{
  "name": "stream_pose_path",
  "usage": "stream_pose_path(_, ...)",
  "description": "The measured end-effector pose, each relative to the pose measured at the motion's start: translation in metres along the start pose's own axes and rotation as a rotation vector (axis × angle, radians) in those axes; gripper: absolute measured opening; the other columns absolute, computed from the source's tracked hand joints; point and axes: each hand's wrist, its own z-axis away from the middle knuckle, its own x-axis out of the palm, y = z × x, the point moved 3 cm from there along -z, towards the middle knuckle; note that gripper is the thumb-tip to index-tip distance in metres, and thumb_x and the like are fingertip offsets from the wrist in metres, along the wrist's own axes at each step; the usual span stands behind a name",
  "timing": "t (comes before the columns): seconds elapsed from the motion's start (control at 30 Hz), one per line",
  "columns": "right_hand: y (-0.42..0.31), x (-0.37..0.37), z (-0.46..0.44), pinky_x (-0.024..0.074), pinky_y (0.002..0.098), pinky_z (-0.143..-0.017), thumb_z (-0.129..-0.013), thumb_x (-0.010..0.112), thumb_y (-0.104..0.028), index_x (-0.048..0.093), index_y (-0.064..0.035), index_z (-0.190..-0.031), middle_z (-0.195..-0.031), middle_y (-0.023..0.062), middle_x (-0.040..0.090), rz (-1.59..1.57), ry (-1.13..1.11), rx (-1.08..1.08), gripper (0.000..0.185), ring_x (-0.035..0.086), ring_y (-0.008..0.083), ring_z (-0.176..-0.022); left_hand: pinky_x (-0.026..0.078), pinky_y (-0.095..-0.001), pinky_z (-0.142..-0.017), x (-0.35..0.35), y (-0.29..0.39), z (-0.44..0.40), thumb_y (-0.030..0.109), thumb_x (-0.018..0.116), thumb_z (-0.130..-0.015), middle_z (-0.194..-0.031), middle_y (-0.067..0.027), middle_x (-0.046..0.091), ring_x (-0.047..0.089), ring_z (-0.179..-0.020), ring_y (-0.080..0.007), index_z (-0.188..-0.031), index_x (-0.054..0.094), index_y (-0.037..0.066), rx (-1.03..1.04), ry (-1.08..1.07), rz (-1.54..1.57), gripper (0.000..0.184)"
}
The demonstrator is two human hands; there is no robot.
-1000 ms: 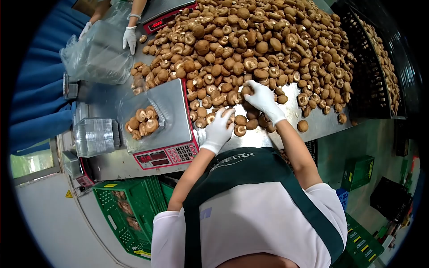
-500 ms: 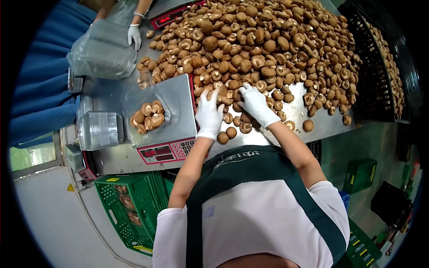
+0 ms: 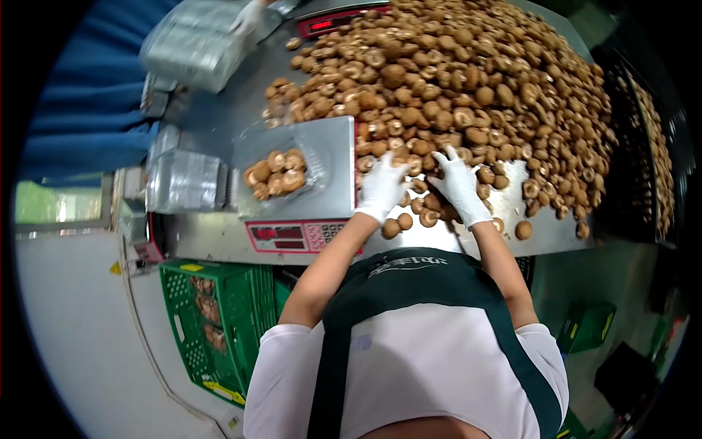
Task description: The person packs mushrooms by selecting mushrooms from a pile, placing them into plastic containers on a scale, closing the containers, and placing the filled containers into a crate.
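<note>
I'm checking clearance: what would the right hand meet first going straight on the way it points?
The right hand would probably meet the heaped mushrooms just ahead first; depth is unclear, so which one is hard to tell.

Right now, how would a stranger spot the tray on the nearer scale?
Find the large heap of brown mushrooms on the metal table. Left of it, near the front edge, sits a red-trimmed scale with a silver plate. The clear tray on that plate holds a small mushroom cluster, while the stacked trays to its left show none.
</note>
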Motion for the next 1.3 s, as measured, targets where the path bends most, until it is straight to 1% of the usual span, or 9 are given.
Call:
stream_pose_path(0.1,-0.008,0.025,-0.011,0.0516,0.0408,-0.072,-0.072,0.07,-0.024,0.058,-0.0143,-0.111,-0.117,0.0098,0.055,0.066,0.046,-0.069,0.042,0.058,0.0303,-0.095,0.051,-0.0387,-0.073,0.014,0.011,-0.005,0.027,0.068,-0.071,-0.121,-0.0109,0.047,0.058,-0.094,-0.0293,-0.104,0.063,0.023,0.062,-0.114,-0.099,0.034)
stream_pose_path(0.3,0.003,0.012,-0.009,0.0509,0.0352,-0.073,-0.072,0.072,-0.026,0.064,-0.0078,-0.099,-0.094,0.0115,0.066,-0.118,0.176,-0.042,0.034,0.064,0.0286,-0.085,0.05,-0.0359,-0.081,-0.026,0.001,0.022,0.023,0.064,-0.079,-0.123,-0.0132,0.049,0.057,-0.101,-0.03,-0.102,0.066,0.019,0.066,0.142,0.275,0.024)
stream_pose_path(0.4,0.015,0.012,-0.007,0.0502,0.0265,-0.076,-0.074,0.074,-0.026,0.064,-0.0059,-0.106,-0.09,0.0135,0.068,-0.505,0.12,0.195,0.039,0.066,0.0159,-0.084,0.048,-0.0338,-0.087,-0.077,-0.018,0.046,0.014,0.067,-0.077,-0.123,-0.015,0.049,0.056,-0.104,-0.0288,-0.104,0.066,0.014,0.034,0.289,0.55,0.027)
stream_pose_path(0.57,-0.064,-0.025,-0.016,0.0477,0.0274,-0.084,-0.083,0.066,-0.019,0.058,0.0024,-0.114,-0.106,0.0122,0.064,-1.075,0.014,0.186,0.04,0.061,0.0176,-0.096,0.04,-0.0347,-0.098,-0.149,-0.086,0.083,0.007,0.068,-0.076,-0.123,-0.0131,0.051,0.048,-0.116,-0.0264,-0.116,0.06,0.009,-0.101,0.746,0.404,0.041)
stream_pose_path(0.77,-0.215,-0.025,-0.042,0.0504,0.0286,-0.079,-0.078,0.068,-0.021,0.062,-0.0074,-0.111,-0.103,0.0102,0.065,-0.959,-0.024,-0.217,0.036,0.062,0.0155,-0.092,0.039,-0.0369,-0.098,-0.183,-0.152,0.093,0.016,0.069,-0.078,-0.124,-0.015,0.049,0.048,-0.115,-0.0296,-0.12,0.055,0.004,-0.129,0.799,0.237,0.045)
stream_pose_path(0.9,-0.279,0.018,-0.059,0.0436,0.0421,-0.09,-0.081,0.062,-0.029,0.057,-0.0059,-0.113,-0.118,0.0128,0.057,-0.205,0.075,-0.669,0.04,0.051,0.0338,-0.108,0.036,-0.0393,-0.098,-0.157,-0.186,0.094,0.035,0.062,-0.083,-0.127,-0.0187,0.049,0.044,-0.118,-0.0361,-0.123,0.053,0.007,-0.169,0.414,0.108,0.05)
stream_pose_path(0.97,-0.282,0.031,-0.064,0.0403,0.0438,-0.094,-0.082,0.061,-0.031,0.054,-0.0044,-0.118,-0.124,0.0172,0.052,-0.178,0.121,-0.686,0.045,0.046,0.0377,-0.114,0.035,-0.0398,-0.1,-0.154,-0.188,0.1,0.034,0.06,-0.085,-0.128,-0.02,0.048,0.042,-0.12,-0.0366,-0.125,0.051,0.007,-0.125,0.449,0.005,0.049)
stream_pose_path(1.1,-0.262,0.02,-0.064,0.0356,0.043,-0.1,-0.083,0.058,-0.038,0.05,-0.0041,-0.125,-0.13,0.0206,0.046,-0.359,0.126,-0.526,0.054,0.043,0.0365,-0.12,0.034,-0.038,-0.102,-0.163,-0.219,0.11,0.032,0.055,-0.089,-0.128,-0.0198,0.049,0.044,-0.122,-0.0313,-0.127,0.048,0.004,-0.236,0.605,0.673,0.048)
stream_pose_path(1.3,-0.204,0.0,-0.055,0.0428,0.0358,-0.093,-0.083,0.063,-0.032,0.059,-0.0104,-0.118,-0.117,0.0164,0.059,-0.55,0.062,-0.205,0.041,0.055,0.0274,-0.109,0.043,-0.0322,-0.092,-0.191,-0.272,0.103,0.023,0.058,-0.089,-0.119,-0.0139,0.057,0.053,-0.11,-0.0226,-0.114,0.059,0.001,-0.396,0.663,0.733,0.033)
